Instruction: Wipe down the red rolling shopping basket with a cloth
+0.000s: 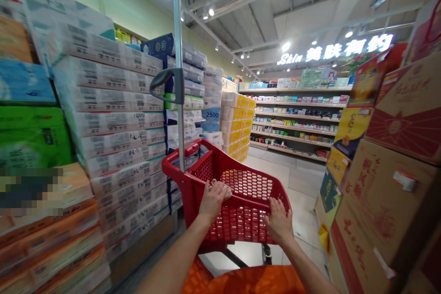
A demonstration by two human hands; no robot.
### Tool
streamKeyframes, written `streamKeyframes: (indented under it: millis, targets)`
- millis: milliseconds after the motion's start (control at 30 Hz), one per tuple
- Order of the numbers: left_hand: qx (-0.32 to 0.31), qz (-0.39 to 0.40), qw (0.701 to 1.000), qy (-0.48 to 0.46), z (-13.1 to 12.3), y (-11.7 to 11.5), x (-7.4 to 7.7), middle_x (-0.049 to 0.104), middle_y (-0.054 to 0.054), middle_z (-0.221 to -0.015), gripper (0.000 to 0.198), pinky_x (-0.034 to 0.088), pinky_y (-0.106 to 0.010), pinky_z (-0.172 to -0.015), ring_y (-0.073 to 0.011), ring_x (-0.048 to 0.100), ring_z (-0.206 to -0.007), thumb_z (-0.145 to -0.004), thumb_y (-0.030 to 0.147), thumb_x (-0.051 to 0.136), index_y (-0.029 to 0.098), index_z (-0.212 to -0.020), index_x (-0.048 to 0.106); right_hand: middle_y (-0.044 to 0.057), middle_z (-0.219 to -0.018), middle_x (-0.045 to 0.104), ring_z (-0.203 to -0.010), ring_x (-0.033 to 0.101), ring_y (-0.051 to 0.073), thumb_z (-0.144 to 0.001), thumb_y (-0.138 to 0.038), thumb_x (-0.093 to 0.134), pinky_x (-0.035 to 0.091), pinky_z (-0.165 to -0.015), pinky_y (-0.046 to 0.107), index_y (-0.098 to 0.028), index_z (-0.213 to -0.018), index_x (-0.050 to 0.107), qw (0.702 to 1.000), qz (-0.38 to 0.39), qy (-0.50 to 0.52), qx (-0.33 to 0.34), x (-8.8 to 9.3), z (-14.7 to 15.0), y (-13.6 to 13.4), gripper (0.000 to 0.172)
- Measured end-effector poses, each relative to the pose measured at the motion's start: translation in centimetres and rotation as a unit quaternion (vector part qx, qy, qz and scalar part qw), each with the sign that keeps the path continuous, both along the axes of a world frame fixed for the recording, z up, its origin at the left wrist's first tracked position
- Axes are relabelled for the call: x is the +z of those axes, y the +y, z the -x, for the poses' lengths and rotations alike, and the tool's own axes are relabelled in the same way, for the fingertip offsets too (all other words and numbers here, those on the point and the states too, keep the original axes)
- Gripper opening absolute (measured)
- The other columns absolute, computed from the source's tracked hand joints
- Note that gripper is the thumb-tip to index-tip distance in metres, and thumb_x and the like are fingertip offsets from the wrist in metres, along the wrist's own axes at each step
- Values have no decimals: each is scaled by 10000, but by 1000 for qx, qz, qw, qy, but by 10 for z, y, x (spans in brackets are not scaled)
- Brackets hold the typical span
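Note:
A red plastic shopping cart (pixel 237 213) stands sideways right before me, with holes through its basket walls. My left hand (pixel 214 198) is pressed over a crumpled beige cloth (pixel 226 190) on the basket's near top rim. Part of the cloth sticks out past the fingers; the rest is hidden under the palm. Farther right, my right hand (pixel 278 220) grips the rim near the basket's corner, its thumb on the near side. A metal pole (pixel 178 55) with a grey loop handle (pixel 167 86) rises at the cart's left end.
Tall stacks of wrapped tissue packs (pixel 120 119) line the left side. Cardboard cartons (pixel 386 202) are piled close on the right. Beyond the cart are yellow-and-white packs (pixel 237 121) and shelves of small goods (pixel 296 117). A tiled floor (pixel 303 183) runs between.

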State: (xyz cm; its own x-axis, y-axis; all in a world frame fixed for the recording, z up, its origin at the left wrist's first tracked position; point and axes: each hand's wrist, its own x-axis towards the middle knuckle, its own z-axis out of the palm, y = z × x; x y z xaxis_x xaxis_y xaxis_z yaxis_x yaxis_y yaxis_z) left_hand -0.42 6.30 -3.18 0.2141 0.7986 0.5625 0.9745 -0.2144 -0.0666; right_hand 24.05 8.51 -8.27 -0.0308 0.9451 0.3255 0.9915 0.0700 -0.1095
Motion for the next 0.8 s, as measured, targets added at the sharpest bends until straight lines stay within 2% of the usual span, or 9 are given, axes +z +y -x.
streamKeyframes:
  millis: [100,200,267,367,467,533,600,700,800]
  targets:
    - [-29,-2,1000,4,-9,4,-7,518,-21,-1262,360,195,-526,-1045,-196,422,-1193,-849,143,370,267,-1152,519,69,-1411,284,-1310,191,225,-771,-274,349,126,-1037,501,-96,-1358,268,1000,6,-9,5,1,-6,0,619]
    - [-5,-24,1000,-11,12,0,0,511,-33,-1269,371,172,-551,-1041,-211,421,-1197,-848,125,349,264,-1142,527,89,-1410,282,-1312,184,237,-769,-274,369,122,-1036,511,-78,-1352,276,1000,19,-5,-3,6,-6,-1,622]
    - [9,-37,999,-24,25,-1,5,505,-51,-1273,381,164,-567,-1037,-223,418,-1202,-841,113,345,245,-1151,523,113,-1411,274,-1313,175,258,-770,-279,386,115,-1029,533,-73,-1344,295,1000,11,7,7,14,6,-4,616]
    - [-23,-31,999,-37,23,4,5,533,-84,-1239,416,223,-505,-1042,-200,459,-1167,-822,105,360,187,-1216,464,97,-1433,230,-1322,153,238,-778,-230,386,121,-1040,502,-130,-1353,290,990,-58,32,126,32,47,-11,592]
    - [-54,-10,998,-32,12,7,2,497,-111,-1273,507,299,-411,-1026,-160,461,-1164,-797,88,352,123,-1302,340,73,-1429,253,-1311,198,198,-805,-180,360,193,-1044,419,-166,-1350,301,959,-101,70,255,45,101,-15,549]
    - [-7,-11,1000,-22,15,2,2,412,-131,-1339,533,261,-455,-1037,-181,391,-1225,-786,97,353,111,-1317,314,64,-1399,323,-1287,257,213,-841,-230,365,233,-1030,410,-189,-1325,352,946,-104,82,296,47,131,-14,486]
    - [57,-12,998,4,27,-7,6,336,-135,-1384,540,168,-533,-1048,-229,292,-1284,-768,140,403,127,-1305,350,54,-1371,372,-1260,301,243,-854,-305,403,261,-1010,425,-227,-1293,399,942,-111,85,306,44,148,-10,446]
    - [91,17,994,64,45,-20,13,316,-99,-1400,577,90,-566,-1051,-261,211,-1314,-726,185,484,175,-1295,386,66,-1296,462,-1174,414,235,-870,-298,412,317,-968,415,-251,-1233,461,951,-127,87,268,37,148,0,370]
    - [110,23,990,81,48,-25,15,317,-92,-1402,572,89,-566,-1050,-258,187,-1321,-745,199,464,175,-1309,368,65,-1224,523,-1106,473,201,-878,-178,371,334,-953,400,-252,-1182,509,961,-133,70,232,25,112,7,342]
